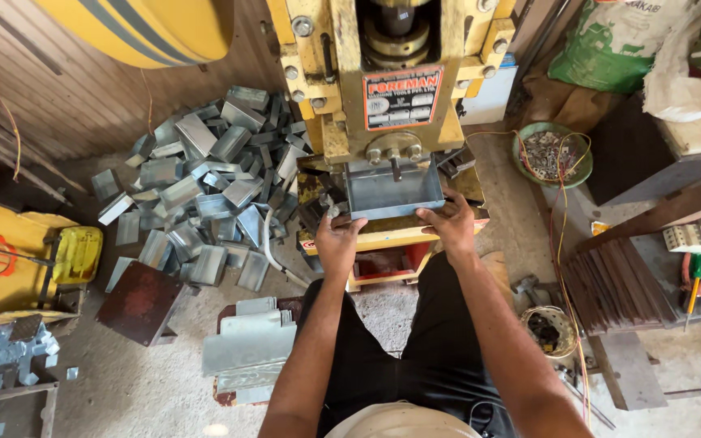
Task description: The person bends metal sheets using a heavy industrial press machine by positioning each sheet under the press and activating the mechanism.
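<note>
A person sits in front of a big yellow press machine [383, 89]. Both hands hold a bent grey metal sheet [393, 188] that lies on the yellow counter [387, 235] of the machine, right under its top part. The left hand [336, 242] grips the near left corner of the sheet, at about 7 o'clock from its middle. The right hand [448, 223] grips the near right corner, at about 4 o'clock. The fingers of both hands curl around the edge of the sheet.

At 9 o'clock from the machine, a big pile of bent metal pieces [204, 191] lies on the floor. At 7 o'clock from the left hand, a small stack of flat metal sheets [249, 349] rests just beside the person's knee. At 2 o'clock from the right hand sits a green bowl [552, 154] with small metal bits inside. A brown flat plate [139, 302] lies on the floor near the pile.
</note>
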